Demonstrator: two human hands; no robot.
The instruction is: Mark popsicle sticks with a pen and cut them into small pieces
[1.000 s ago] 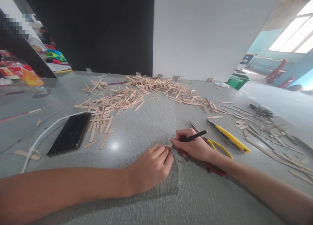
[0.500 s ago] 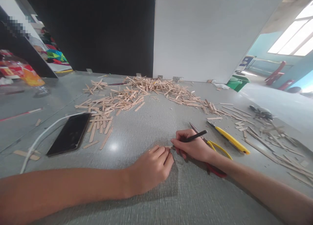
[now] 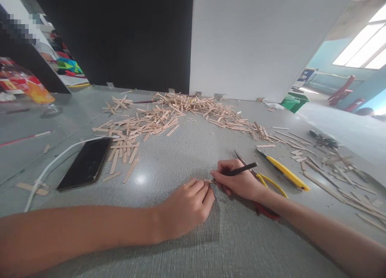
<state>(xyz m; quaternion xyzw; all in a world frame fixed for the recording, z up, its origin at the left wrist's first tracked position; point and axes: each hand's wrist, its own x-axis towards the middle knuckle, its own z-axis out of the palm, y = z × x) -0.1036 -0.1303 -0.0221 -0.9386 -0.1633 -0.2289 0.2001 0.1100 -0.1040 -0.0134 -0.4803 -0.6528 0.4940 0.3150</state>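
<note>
My right hand [image 3: 233, 179] is closed around a black pen [image 3: 245, 168], its upper end sloping up to the right. The pen's tip is by a small piece of wooden stick [image 3: 210, 182] on the grey tabletop [image 3: 169, 161]. Curled over that stick from the left is my left hand [image 3: 191, 205], fingertips pressing it down; most of the stick is hidden beneath them. Partly under my right wrist lies a tool with yellow and red handles [image 3: 273, 185] and pointed metal jaws. Beside it rests a yellow utility knife [image 3: 285, 173].
Wooden craft sticks [image 3: 153, 119] are heaped across the back. A phone [image 3: 86, 163] with a white cable [image 3: 45, 171] lies to the left. Past it is a plastic bottle [image 3: 37, 89]. Long wood slivers [image 3: 340, 193] are scattered at right. Dark and white panels [image 3: 241, 44] stand behind.
Both hands stay almost in place, with the pen shifting only very slightly at the stick. The whole view has moved a little.
</note>
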